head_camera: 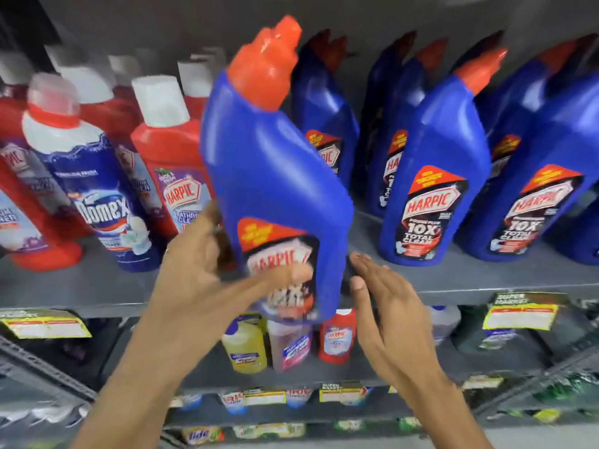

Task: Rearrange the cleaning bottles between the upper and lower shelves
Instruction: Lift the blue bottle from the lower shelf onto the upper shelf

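A big blue Harpic bottle [275, 176] with an orange cap hangs in front of the upper shelf [470, 280], tilted. My left hand [207, 273] grips its lower part, thumb across the label. My right hand [385, 306] is flat and open just right of the bottle's base, fingers apart, holding nothing. More blue Harpic bottles [434, 176] stand on the upper shelf to the right. Red Harpic bottles [171, 157] and a Domex bottle [97, 196] stand to the left. Small bottles [246, 345] sit on the lower shelf [324, 374] below.
Yellow price tags [522, 312] line the upper shelf's front edge. There is a bare gap on the upper shelf behind the held bottle. Further shelves with packets and labels [265, 398] run beneath. Dark crates [35, 367] sit at lower left and right.
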Action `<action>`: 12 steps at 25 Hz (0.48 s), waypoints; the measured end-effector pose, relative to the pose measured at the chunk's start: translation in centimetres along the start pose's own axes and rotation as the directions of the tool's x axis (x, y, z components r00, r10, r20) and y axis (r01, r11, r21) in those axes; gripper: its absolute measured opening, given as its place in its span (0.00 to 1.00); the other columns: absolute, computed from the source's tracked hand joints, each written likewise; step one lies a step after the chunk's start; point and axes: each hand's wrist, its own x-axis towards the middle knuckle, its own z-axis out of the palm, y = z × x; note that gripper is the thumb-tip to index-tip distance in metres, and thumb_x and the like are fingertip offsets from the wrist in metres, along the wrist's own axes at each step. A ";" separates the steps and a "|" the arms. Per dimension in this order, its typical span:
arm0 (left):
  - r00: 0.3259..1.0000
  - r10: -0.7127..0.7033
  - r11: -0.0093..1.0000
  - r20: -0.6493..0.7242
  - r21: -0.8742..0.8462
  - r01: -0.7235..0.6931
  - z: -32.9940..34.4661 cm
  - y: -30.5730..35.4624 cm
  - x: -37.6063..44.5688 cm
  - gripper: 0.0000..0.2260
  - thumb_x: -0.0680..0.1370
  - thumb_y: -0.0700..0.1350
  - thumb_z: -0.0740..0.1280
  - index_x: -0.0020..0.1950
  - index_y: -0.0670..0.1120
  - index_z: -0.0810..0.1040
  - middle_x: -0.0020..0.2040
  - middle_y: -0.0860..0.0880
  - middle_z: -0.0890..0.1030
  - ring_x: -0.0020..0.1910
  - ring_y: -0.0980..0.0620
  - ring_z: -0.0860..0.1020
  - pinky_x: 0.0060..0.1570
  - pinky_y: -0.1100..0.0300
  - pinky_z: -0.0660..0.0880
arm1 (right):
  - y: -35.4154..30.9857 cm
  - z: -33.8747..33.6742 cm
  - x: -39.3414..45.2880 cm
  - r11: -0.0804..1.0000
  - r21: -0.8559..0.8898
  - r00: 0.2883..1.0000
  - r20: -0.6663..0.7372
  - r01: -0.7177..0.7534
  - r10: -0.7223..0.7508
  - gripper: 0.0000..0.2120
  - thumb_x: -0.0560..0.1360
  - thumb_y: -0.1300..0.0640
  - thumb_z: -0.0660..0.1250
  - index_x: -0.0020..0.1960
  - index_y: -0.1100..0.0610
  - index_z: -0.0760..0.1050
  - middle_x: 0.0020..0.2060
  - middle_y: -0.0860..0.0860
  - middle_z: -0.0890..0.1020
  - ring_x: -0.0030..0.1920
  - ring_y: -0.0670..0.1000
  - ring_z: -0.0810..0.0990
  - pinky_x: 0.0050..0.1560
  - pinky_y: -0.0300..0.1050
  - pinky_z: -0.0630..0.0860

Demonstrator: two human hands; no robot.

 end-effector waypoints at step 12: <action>0.985 -0.169 0.985 -0.032 -0.029 0.168 6.5 -4.3 8.7 0.28 0.68 0.36 0.86 0.62 0.56 0.83 0.56 0.51 0.92 0.52 0.55 0.91 0.46 0.62 0.87 | -0.6 2.0 0.1 0.983 -0.171 0.995 -0.085 -0.063 0.049 0.26 0.81 0.46 0.60 0.74 0.58 0.75 0.74 0.50 0.75 0.75 0.48 0.71 0.77 0.47 0.66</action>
